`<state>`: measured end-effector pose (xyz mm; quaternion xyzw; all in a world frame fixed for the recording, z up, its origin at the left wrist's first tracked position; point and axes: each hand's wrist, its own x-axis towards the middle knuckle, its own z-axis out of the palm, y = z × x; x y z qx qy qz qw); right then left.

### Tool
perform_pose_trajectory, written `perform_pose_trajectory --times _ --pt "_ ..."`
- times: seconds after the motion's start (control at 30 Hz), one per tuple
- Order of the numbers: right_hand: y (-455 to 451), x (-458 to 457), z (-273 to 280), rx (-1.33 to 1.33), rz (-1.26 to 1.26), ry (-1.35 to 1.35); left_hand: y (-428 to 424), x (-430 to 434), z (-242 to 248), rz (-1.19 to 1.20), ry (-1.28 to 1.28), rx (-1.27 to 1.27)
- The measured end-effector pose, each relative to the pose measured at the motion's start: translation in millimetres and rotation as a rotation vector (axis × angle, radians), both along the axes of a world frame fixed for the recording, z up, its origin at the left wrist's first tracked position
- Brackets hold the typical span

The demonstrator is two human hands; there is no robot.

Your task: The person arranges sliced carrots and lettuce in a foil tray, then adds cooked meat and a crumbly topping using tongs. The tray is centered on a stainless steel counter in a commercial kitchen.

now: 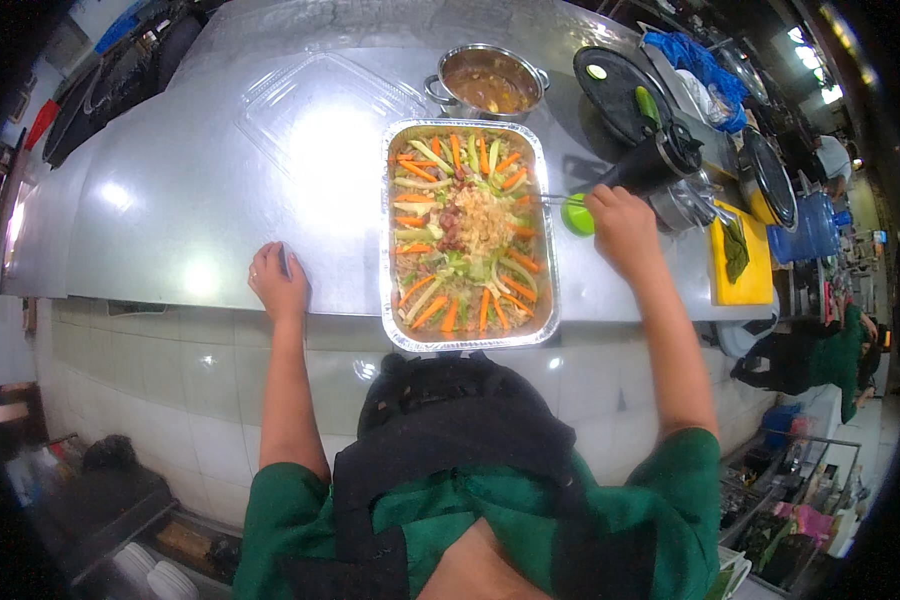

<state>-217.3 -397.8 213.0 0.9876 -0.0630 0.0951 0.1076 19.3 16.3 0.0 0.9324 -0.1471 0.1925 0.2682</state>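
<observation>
A deep foil tray [387, 262] stands at the near edge of the steel table. Noodles fill it, with carrot sticks [448, 315] and green strips around the rim and a heap of pale flakes [487, 225] and meat pieces in the middle. My right hand [626, 225], right of the tray, grips a thin metal utensil, its end over the tray's right side; the kind cannot be told. My left hand [277, 281] is at the table's edge, left of the tray, closed around a small dark flat object [284, 261]. A bright green round item [577, 215] lies beside my right hand.
Behind the tray are a steel pot [491, 82] of brown liquid and a clear plastic lid [270, 112]. To the right are a black round tray [600, 90] with a cucumber piece, a black tumbler [660, 157] and a yellow cutting board [757, 281]. Two people are farther right.
</observation>
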Motion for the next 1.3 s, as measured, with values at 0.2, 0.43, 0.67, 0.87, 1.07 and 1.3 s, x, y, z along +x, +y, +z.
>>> perform_pose_trajectory --times 0.2,0.43,0.67,0.87,1.07,1.3 --pt "-2.2 19.9 -0.4 -0.089 0.114 0.137 0.5 -0.4 -0.3 -0.008 -0.011 -0.007" --pt "-0.2 26.2 1.8 -0.085 0.169 0.165 -0.1 -2.0 1.2 -0.004 -0.018 -0.013" --pt "1.4 33.2 6.8 -0.080 0.193 0.161 -0.2 -0.8 1.4 -0.008 -0.002 -0.031" --pt "8.6 22.2 14.5 -0.082 0.219 0.209 0.5 -0.9 -0.4 -0.022 -0.034 -0.042" --pt "14.6 24.9 3.8 -0.066 0.207 0.199 -1.0 -0.9 2.2 -0.001 -0.009 -0.019" --pt "8.0 21.6 26.9 -0.083 0.121 0.139 0.4 -0.2 0.0 -0.007 -0.006 -0.016"
